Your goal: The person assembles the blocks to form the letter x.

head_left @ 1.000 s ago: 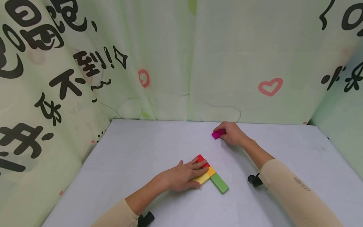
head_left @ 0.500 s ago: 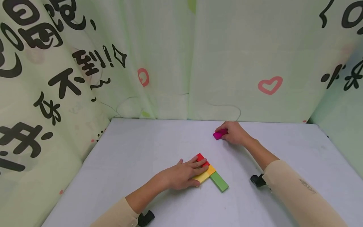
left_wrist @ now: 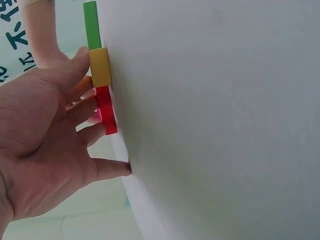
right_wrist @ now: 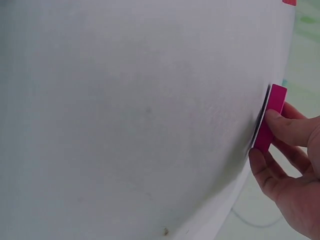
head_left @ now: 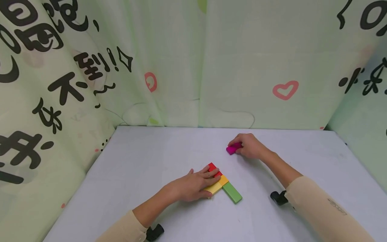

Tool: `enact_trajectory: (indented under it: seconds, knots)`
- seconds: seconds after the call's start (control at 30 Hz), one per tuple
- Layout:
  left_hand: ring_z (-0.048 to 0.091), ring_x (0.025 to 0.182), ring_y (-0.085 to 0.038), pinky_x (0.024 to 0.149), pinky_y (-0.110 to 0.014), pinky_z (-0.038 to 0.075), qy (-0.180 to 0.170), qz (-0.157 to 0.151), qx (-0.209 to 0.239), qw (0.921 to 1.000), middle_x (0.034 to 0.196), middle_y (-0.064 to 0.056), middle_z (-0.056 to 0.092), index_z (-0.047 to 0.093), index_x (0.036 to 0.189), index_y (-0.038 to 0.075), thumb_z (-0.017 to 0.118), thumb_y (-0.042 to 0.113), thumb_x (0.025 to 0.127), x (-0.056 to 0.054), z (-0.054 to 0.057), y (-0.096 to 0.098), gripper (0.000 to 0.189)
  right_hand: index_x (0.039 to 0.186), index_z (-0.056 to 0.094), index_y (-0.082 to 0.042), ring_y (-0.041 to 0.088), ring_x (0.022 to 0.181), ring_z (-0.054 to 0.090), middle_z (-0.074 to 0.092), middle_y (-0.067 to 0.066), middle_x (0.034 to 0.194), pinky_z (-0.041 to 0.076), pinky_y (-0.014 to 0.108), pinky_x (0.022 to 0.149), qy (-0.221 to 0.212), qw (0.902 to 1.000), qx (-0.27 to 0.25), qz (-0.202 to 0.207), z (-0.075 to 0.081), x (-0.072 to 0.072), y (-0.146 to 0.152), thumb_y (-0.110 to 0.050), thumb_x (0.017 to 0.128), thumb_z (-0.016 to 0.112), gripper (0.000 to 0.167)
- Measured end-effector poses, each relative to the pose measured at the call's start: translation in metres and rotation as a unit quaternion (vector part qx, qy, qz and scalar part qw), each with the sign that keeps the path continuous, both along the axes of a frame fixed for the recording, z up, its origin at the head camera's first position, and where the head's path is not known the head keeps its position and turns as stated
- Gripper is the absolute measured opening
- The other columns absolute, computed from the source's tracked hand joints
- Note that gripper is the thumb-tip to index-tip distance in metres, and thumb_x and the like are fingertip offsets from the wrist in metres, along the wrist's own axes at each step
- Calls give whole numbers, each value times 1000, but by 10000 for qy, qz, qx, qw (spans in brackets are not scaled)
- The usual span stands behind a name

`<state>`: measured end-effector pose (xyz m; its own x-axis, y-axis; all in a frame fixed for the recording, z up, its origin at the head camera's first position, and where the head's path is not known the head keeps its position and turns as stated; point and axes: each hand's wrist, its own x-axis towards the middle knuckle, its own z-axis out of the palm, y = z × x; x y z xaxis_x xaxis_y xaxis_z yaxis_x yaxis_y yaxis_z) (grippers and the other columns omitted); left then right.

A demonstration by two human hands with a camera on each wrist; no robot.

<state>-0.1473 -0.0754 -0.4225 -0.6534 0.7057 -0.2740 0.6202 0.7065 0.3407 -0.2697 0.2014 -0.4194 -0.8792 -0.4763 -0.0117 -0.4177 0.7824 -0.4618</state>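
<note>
Flat on the table, a red block [head_left: 212, 166], an orange block [head_left: 223, 180] and a green block [head_left: 232, 193] form a slanting row, with a pale yellow block [head_left: 214, 189] against its left side. My left hand [head_left: 193, 186] rests over the red, orange and yellow blocks with spread, fairly straight fingers, partly hiding them. Its little finger touches the table in the left wrist view. Farther back, my right hand [head_left: 250, 146] pinches a magenta block [right_wrist: 274, 110] between thumb and fingers, close over the table with a dark shadow line along its lower edge.
The white table [head_left: 157, 151] reaches back to a pale green curtain [head_left: 235, 60] with printed writing and hearts. Curtains also stand on the left and right. A black wrist camera [head_left: 278, 198] hangs under the right sleeve, another black camera [head_left: 155, 232] under the left.
My right hand has drawn the magenta block slightly nearer to me, toward the row of blocks. The left hand stays over its blocks. The head view has shifted a little.
</note>
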Motion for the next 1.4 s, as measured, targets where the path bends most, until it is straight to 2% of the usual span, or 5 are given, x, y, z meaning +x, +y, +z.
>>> enact_trajectory:
  seconds: [0.27,0.63,1.17,1.4]
  knots:
    - [7,164,-22,120,-69,30,-28,31,12,10000,175,10,17,31,165,30,62,42,103,1,2,0,70,117,79,-8,31,107,65,72,14,115,60,46,90,19,10000,19,94,-1,9,3,3,88,76,31]
    - [7,164,-21,120,-69,30,-13,-23,63,10000,175,10,17,30,165,29,62,41,104,1,2,0,70,117,80,-8,30,105,66,73,12,114,61,43,87,-6,9998,64,173,6,29,8,0,88,78,30]
    - [9,164,-22,118,-70,32,109,-15,33,9999,174,9,19,32,164,29,62,42,103,0,0,1,70,112,81,-11,18,97,66,74,1,105,59,32,80,-32,9974,-145,698,6,53,4,2,85,80,30]
    - [8,164,-23,118,-71,32,92,-18,61,9999,174,9,19,32,164,29,62,42,104,0,-1,1,69,111,82,-11,17,97,65,74,0,104,59,33,80,-104,9965,-144,814,8,62,3,1,85,81,29]
